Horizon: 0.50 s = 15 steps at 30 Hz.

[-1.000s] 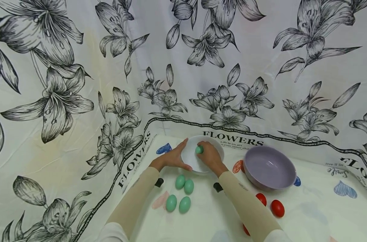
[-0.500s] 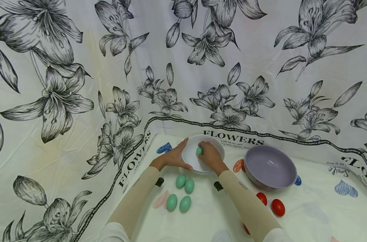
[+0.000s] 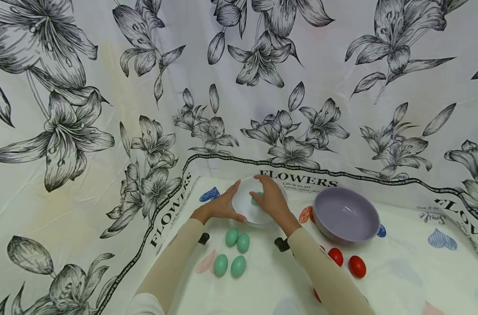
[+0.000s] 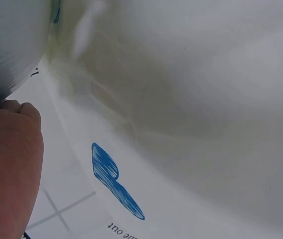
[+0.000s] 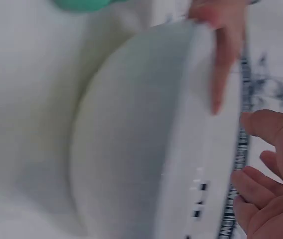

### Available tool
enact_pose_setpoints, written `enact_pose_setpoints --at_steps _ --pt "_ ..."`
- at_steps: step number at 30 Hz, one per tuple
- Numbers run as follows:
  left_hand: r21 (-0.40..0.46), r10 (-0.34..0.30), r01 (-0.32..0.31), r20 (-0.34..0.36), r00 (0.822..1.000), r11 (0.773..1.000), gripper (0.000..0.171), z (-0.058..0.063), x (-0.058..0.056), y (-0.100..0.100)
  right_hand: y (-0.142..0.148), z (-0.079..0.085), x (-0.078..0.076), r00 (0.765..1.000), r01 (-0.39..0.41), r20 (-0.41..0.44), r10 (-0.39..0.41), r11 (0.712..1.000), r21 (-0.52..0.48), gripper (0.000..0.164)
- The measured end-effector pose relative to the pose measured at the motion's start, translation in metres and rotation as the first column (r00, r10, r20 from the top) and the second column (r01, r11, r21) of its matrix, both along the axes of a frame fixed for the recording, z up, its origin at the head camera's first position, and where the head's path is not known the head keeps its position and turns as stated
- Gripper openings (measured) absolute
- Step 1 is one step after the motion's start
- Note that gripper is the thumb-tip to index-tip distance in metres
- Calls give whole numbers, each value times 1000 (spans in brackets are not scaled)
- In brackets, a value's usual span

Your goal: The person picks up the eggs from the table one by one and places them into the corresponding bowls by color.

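A white bowl (image 3: pixel 244 197) stands near the far edge of the table. My left hand (image 3: pixel 219 206) holds its left side with the thumb and fingers spread apart; in the right wrist view one digit of the left hand (image 5: pixel 222 55) lies over the rim. Inside the bowl is a green egg (image 3: pixel 256 198), partly hidden behind my right hand (image 3: pixel 273 201). In the right wrist view my right hand (image 5: pixel 273 174) has loosely bent fingers with nothing between them. In the left wrist view, only part of my left hand (image 4: pixel 9 164) shows below the bowl's outer wall (image 4: pixel 12 45).
Several green eggs (image 3: pixel 238 266) lie on the table in front of the white bowl. To its right stands a purple bowl (image 3: pixel 346 216). Several red eggs (image 3: pixel 357 266) lie below that one, some partly behind my right forearm. A flowered cloth (image 3: pixel 211 61) hangs behind.
My right hand has let go of the green egg, which stays in the white bowl, and its fingers have opened out. The left hand keeps its hold. The head view has shifted slightly.
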<state>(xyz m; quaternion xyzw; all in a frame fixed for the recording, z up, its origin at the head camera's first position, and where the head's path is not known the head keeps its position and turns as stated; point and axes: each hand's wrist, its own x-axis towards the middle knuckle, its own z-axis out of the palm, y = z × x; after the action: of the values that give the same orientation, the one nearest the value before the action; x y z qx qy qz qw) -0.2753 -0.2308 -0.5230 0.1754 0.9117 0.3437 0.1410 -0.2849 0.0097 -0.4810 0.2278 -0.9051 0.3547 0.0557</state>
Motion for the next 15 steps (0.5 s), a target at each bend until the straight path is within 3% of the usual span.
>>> enact_pose_setpoints --at_steps 4,8,11,15 --pt "8 -1 1 3 1000 1000 153 -1 -1 -2 10 29 27 998 -9 -60 -1 987 -162 61" --pt "1 -4 4 4 1000 1000 154 0 -3 -3 19 46 58 995 -15 -97 -11 964 -264 60" --pt "-11 -5 5 2 1000 1000 154 1 -3 -3 23 48 85 994 -19 -105 -17 943 -332 61" --pt "-7 3 -3 0 1000 1000 155 2 -1 -1 24 31 121 995 -24 -98 -15 923 -385 63"
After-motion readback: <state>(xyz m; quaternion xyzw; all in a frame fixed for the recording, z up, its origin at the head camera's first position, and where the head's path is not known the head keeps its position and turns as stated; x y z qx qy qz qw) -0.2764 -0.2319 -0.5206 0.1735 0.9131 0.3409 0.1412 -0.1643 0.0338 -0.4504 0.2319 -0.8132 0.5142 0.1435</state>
